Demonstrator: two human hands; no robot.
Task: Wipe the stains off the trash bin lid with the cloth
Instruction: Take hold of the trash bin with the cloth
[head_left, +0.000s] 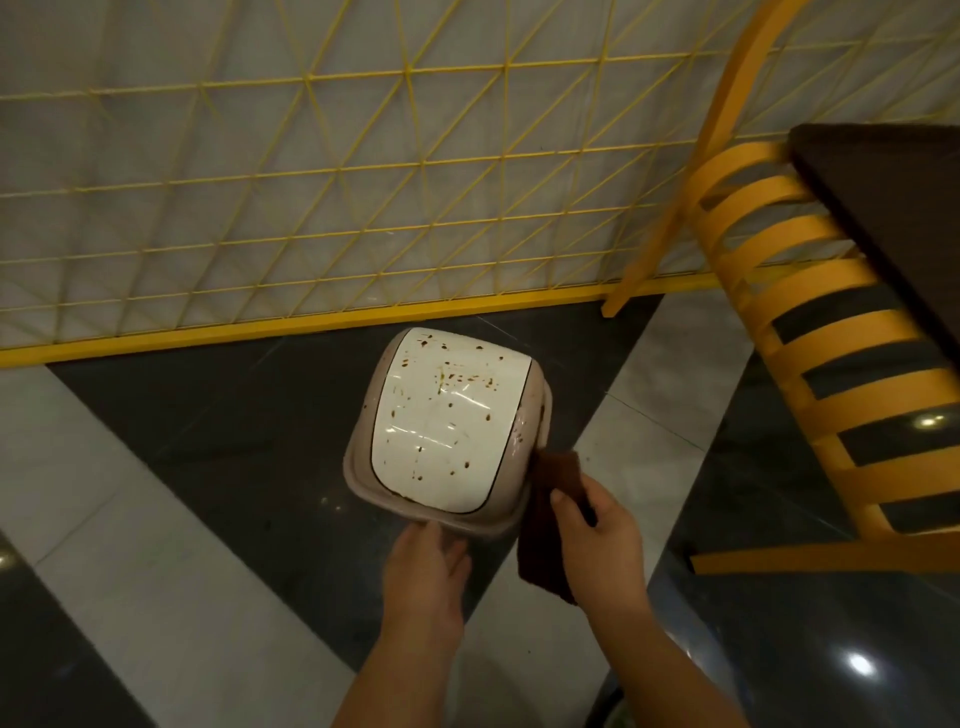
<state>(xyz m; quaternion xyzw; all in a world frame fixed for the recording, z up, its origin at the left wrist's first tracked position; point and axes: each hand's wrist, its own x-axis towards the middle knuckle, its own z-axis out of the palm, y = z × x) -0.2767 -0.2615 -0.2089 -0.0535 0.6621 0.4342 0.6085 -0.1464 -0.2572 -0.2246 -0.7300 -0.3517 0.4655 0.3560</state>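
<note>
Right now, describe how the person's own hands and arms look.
Both the left hand and the right hand are bare, with no gloves, rings or watch showing. The forearms are uncovered too; no sleeves come into view.

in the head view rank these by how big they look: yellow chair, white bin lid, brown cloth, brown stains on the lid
1. yellow chair, largest, partly cut off by the frame
2. white bin lid
3. brown cloth, partly hidden by the right hand
4. brown stains, tiny specks
</note>
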